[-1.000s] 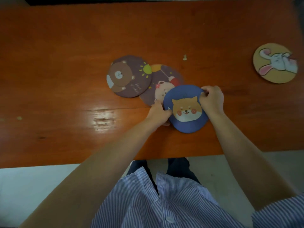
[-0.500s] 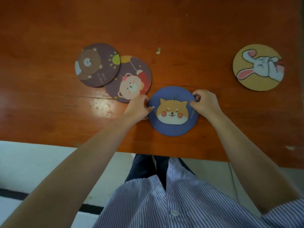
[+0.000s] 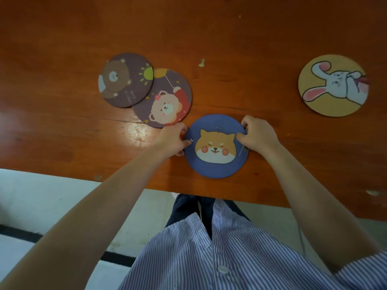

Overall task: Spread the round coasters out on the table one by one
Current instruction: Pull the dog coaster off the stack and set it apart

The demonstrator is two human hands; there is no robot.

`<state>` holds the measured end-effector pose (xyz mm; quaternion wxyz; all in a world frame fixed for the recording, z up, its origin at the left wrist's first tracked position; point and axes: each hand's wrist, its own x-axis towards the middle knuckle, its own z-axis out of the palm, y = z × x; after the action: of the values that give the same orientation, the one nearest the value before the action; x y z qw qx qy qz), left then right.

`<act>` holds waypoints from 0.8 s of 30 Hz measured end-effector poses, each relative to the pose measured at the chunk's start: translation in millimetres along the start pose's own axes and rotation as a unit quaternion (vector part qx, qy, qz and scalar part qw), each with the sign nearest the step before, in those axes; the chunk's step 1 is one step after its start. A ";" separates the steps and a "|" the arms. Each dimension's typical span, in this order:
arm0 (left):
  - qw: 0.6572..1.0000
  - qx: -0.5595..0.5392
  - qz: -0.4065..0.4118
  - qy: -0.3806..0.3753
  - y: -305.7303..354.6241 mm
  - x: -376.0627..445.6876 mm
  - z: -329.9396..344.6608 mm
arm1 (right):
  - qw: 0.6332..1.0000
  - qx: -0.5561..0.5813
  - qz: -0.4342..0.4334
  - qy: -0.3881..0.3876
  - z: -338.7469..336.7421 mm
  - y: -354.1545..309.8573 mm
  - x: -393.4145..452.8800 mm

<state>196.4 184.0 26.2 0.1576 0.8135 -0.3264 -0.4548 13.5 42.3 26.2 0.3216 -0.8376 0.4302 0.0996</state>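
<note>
A blue round coaster with a dog face (image 3: 216, 162) lies near the table's front edge. My left hand (image 3: 172, 140) pinches its left rim and my right hand (image 3: 257, 136) pinches its right rim. To the upper left, a purple coaster with a brown bear (image 3: 125, 79) overlaps a purple coaster with a pink bear and balloon (image 3: 165, 99). A yellow coaster with a white rabbit (image 3: 333, 85) lies alone at the far right.
The orange-brown wooden table (image 3: 62, 126) has a glossy glare patch left of my left hand and a small pale chip (image 3: 201, 62) behind the blue coaster. The table's front edge runs just below the blue coaster; floor and my striped shirt lie beneath.
The blue coaster came off the pink-bear coaster and slid toward the front edge, held by both hands. The view tilted down and shifted.
</note>
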 end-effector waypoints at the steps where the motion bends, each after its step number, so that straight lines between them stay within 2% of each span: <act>1: 1.000 0.006 0.001 0.003 0.2 -0.6 0.8 | 1.000 -0.004 0.000 0.000 0.2 -0.3 -0.1; 8: 0.997 0.071 0.009 -0.004 -0.7 -2.9 3.4 | 0.998 -0.050 0.025 0.005 0.0 -6.2 -1.3; 16: 0.990 0.131 0.030 0.030 -4.9 -8.8 0.0 | 0.986 -0.124 0.109 0.000 0.7 -29.6 0.7; 19: 0.982 0.166 0.044 0.083 -12.6 -6.6 -18.1 | 0.984 -0.139 0.111 0.016 4.3 -52.7 6.2; 24: 0.969 0.135 0.049 0.203 -41.5 2.0 -77.9 | 0.992 -0.097 0.023 0.081 19.9 -113.7 26.3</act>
<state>278.9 210.0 43.8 0.1310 0.8857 -0.3852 -0.2237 121.0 85.6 50.6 0.2010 -0.8599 0.4624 0.0800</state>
